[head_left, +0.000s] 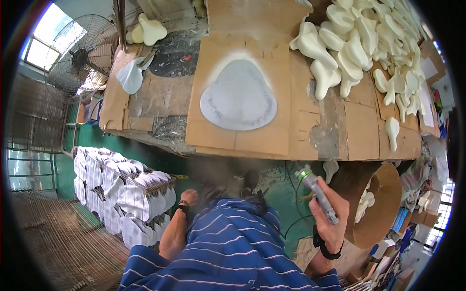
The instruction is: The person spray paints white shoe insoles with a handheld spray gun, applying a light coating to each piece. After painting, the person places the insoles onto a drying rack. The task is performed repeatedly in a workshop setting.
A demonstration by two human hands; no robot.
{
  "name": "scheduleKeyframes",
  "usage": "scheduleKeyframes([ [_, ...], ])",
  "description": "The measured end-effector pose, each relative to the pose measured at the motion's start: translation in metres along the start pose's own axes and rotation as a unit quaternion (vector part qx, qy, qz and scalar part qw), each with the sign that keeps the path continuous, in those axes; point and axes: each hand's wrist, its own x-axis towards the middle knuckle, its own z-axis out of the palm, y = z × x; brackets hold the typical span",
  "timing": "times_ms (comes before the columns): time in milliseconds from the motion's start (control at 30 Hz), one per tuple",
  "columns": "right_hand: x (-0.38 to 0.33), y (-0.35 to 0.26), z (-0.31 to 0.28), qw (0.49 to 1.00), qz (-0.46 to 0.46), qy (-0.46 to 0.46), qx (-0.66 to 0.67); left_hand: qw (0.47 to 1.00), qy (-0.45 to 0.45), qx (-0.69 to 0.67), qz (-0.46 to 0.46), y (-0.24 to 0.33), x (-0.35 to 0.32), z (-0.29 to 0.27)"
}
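In my right hand (331,213) is a grey, scuffed, cylinder-shaped tool (321,198) with a bright green ring near its upper end. My fingers wrap round its body, and it is held in front of the bench's near edge. My left hand (189,196) hangs low beside my body, fingers curled in, with nothing visible in it. On the bench ahead, a light grey, rounded-triangle sheet (239,97) lies flat on a square of cardboard (264,143). Dark speckles mark its lower sides, and a whitish haze edges its top. Neither hand touches it.
Cream saddle-shaped foam pads (352,48) are heaped on the bench's right. A wire rack (158,186) of white sheets stands left, below a large fan (80,58). A cardboard drum (381,208) stands right, near a black hose (296,220) on the green floor.
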Motion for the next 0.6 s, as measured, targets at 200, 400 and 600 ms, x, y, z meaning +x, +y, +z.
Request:
scheduleKeyframes([
  [200,0.008,0.004,0.002,0.999,-0.042,-0.002,0.000,0.990,-0.085,-0.102,-0.049,-0.007,0.029,-0.017],
  [400,0.010,0.017,-0.006,0.998,-0.026,0.064,-0.006,0.999,-0.008,-0.001,0.039,0.004,-0.005,0.009],
  [600,-0.001,0.040,-0.025,0.995,0.053,0.083,0.015,0.988,0.029,-0.108,0.103,0.001,-0.009,0.017],
])
